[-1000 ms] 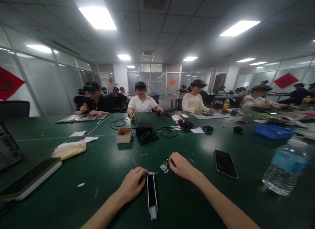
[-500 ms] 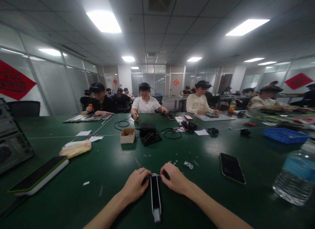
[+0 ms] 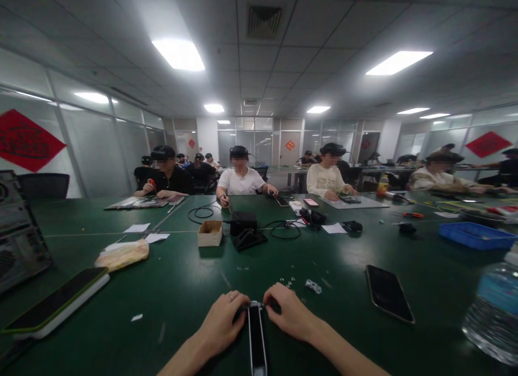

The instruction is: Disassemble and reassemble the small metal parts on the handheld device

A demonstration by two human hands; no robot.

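Low in the head view, a long narrow object [image 3: 256,338] with a pale frame and a dark middle lies on the green table, pointing away from me. My left hand [image 3: 225,318] pinches its far end from the left, thumb and fingers together. On the other side, the bent fingers of my right hand [image 3: 289,314] close on the same end. The exact part between my fingertips is too small to make out. Just beyond my right hand are several small rings [image 3: 289,283] and a small metal bracket [image 3: 313,287].
To the right are a phone [image 3: 389,293], a water bottle [image 3: 496,311] and a blue tray [image 3: 477,237]. Left are a green-edged device [image 3: 56,303], a plastic packet [image 3: 122,255] and a computer case [image 3: 22,230]. A small box [image 3: 210,234] stands ahead. Several people sit opposite.
The view has tilted up a little, so the table and everything on it sit lower in the picture. Both hands keep their hold on the object's far end.
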